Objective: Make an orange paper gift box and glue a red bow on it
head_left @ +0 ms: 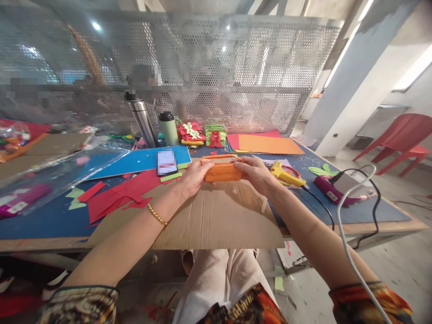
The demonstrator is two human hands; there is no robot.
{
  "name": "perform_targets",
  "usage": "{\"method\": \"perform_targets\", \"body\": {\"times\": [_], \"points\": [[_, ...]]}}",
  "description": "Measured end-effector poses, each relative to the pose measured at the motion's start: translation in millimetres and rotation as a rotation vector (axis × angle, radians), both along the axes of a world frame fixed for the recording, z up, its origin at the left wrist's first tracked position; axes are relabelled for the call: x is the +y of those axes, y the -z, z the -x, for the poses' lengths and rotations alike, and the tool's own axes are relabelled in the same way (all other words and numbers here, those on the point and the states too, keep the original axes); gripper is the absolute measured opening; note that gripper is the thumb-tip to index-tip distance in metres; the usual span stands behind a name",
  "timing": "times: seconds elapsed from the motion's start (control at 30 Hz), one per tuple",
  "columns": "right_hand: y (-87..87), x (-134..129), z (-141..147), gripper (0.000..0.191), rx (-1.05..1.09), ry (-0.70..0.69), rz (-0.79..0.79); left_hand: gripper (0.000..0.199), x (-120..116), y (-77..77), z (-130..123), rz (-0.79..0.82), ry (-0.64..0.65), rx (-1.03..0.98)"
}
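Note:
A small orange paper box (223,172) is held up over a sheet of brown cardboard (219,216). My left hand (197,174) grips its left end, thumb on top and fingers beneath. At the right end my right hand (252,173) holds the same box, its thumb on the upper edge. A thin orange strip (221,157) runs along the box's far side. Just right of my right hand lies a yellow glue gun (285,174). Left of my left hand are a phone (167,162) and green paper strips (171,177).
Red paper pieces (118,195) and a blue board (138,162) lie left. Behind stand a steel flask (143,121), a green bottle (168,129) and decorated small boxes (216,136). Orange sheets (270,144) lie back right. A purple power strip (329,190) with cables sits right.

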State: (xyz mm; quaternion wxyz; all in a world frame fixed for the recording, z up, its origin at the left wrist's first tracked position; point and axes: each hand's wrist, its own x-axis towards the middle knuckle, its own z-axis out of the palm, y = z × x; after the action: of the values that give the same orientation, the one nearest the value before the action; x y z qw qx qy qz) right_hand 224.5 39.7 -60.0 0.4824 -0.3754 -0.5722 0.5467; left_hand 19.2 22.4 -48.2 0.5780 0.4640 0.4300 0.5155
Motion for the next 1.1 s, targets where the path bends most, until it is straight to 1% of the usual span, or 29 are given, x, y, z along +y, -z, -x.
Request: {"method": "perform_targets", "body": {"times": [0.1, 0.23, 0.33, 0.43, 0.57, 0.67, 0.73, 0.83, 0.93, 1.03, 1.1], "points": [[-3.3, -0.6, -1.8, 0.044, -0.042, 0.035, -0.052, 0.013, -0.3, 0.8, -0.9, -0.048, -0.020, 0.080], [-6.2, -1.1, -5.3, 0.053, -0.064, 0.063, -0.121, 0.010, -1.6, 2.3, -2.6, -0.182, -0.092, 0.220], [-4.5, -1.0, -5.6, 0.055, -0.076, 0.057, -0.147, 0.012, -2.7, 4.4, -2.1, -0.304, -0.086, 0.334], [-2.6, 0.0, -4.9, 0.053, -0.069, 0.049, -0.117, 0.015, -3.1, 6.5, 0.0, -0.380, -0.059, 0.399], [-4.2, 2.0, -5.9, 0.048, -0.014, 0.056, -0.089, 0.012, -2.7, 7.2, 1.4, -0.353, -0.026, 0.379], [-6.0, 2.7, -7.0, 0.044, 0.046, 0.028, -0.088, 0.009, -3.4, 5.2, 0.2, -0.327, -0.034, 0.376], [-6.4, 2.3, -6.7, 0.043, 0.084, 0.010, -0.086, 0.011, -4.6, 3.0, -1.3, -0.323, -0.050, 0.376], [-6.4, 0.9, -4.4, 0.047, 0.113, -0.001, -0.107, 0.017, -6.4, -0.4, -3.5, -0.299, -0.056, 0.360], [-6.8, -0.4, -2.4, 0.054, 0.067, 0.042, -0.139, 0.016, -7.2, -2.7, -4.6, -0.240, -0.065, 0.308], [-7.7, -0.6, -3.5, 0.058, 0.028, 0.111, -0.136, 0.013, -6.6, -4.2, -3.5, -0.192, -0.090, 0.224], [-8.1, -0.5, -5.7, 0.059, 0.005, 0.102, -0.131, 0.015, -5.6, -4.9, -1.7, -0.171, -0.092, 0.169]]}}
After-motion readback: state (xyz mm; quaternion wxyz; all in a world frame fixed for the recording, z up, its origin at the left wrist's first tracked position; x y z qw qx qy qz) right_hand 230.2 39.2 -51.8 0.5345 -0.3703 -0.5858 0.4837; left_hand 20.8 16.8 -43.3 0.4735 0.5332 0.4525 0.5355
